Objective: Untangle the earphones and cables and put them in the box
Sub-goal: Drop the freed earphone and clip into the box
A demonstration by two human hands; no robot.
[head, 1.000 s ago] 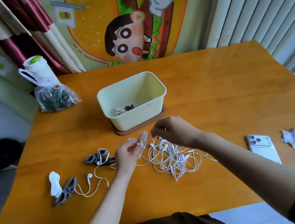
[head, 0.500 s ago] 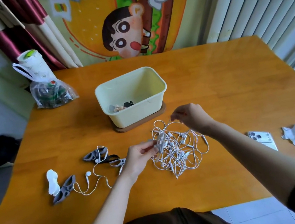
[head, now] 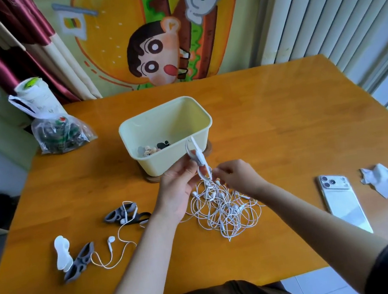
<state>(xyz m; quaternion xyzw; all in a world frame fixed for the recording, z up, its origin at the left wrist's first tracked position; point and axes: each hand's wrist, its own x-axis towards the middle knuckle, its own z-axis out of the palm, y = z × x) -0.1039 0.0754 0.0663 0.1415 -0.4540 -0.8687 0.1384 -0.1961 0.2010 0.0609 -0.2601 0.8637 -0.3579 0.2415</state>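
1 white clip [head: 197,155] stood gripped in the left hand [head: 177,193] just before the box [head: 160,164]; the right hand [head: 240,177] beside it pinched a strand of the tangled earphones [head: 224,211], heaped on the table [head: 275,133] on the box's near side.

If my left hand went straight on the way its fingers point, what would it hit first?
Most likely the front wall of the cream box, just beyond the left hand holding the white clip, though depth is unclear.
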